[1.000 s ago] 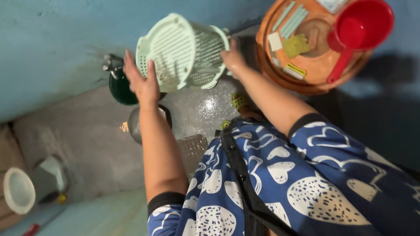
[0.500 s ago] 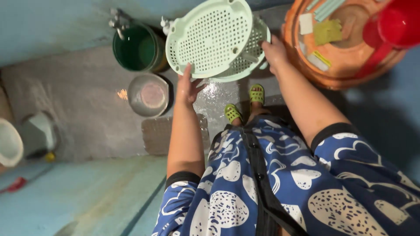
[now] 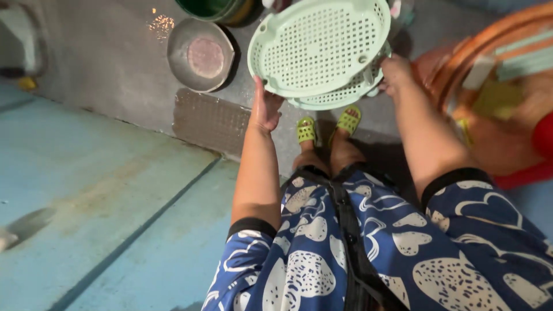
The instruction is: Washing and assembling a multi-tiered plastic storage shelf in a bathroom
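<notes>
Both hands are on a pale green perforated basket (image 3: 319, 49), held up over the wet grey floor (image 3: 103, 69). It's tipped so its holed underside faces the camera. The left hand (image 3: 266, 106) sits at the lower left edge of the rim, palm against the plastic, fingers pointing up along the side and fairly close together (more a flat-handed prop than a pinch). The right hand (image 3: 394, 75) is at the opposite edge, lower right of the basket, fingers curled round the rim; how tight that grip is I can't tell, since the fingertips are tucked behind the plastic.

Below the two hands, between the forearms, you can see a pair of green sandals (image 3: 328, 126) on the person's feet, standing on the wet patch. Out past the left hand, well apart from it, a shallow metal bowl (image 3: 200, 55) lies on the floor, and just beyond that there's the edge of a dark green bucket (image 3: 216, 8) at the top of the frame. Right next to the right hand, on its outer side, is a big orange tub (image 3: 489, 115), blurry, with some light-coloured bits inside that I can't make out. Nearer the left elbow the floor turns into a blue painted surface (image 3: 86, 201).
</notes>
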